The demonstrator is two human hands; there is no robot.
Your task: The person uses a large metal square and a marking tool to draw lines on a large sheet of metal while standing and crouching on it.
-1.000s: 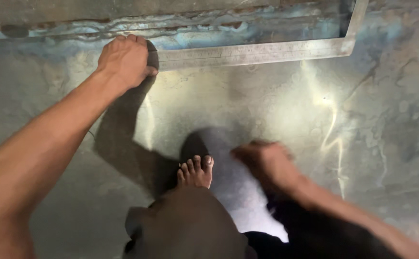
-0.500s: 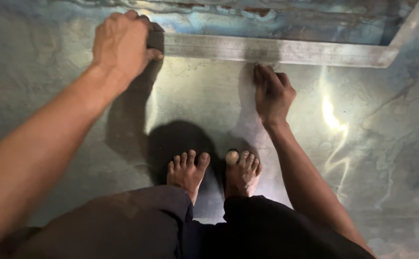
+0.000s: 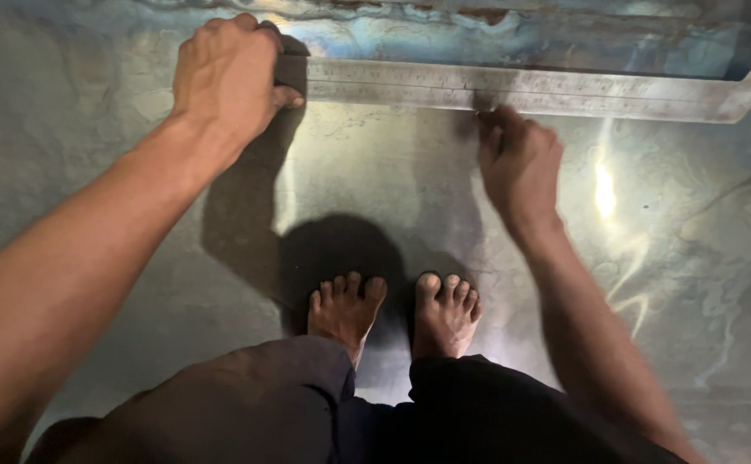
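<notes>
Metal sheet underfoot. Left hand at 11 o'clock clamps steel square flat. Right hand, 1 o'clock, fingertips at edge; grip unclear. Square placed; no line visible yet.

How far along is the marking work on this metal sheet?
Done: the steel square lies flat on the metal sheet. In hand: the left hand pins its end, while the right hand touches its lower edge. No scribed line is visible beneath the edge.
</notes>
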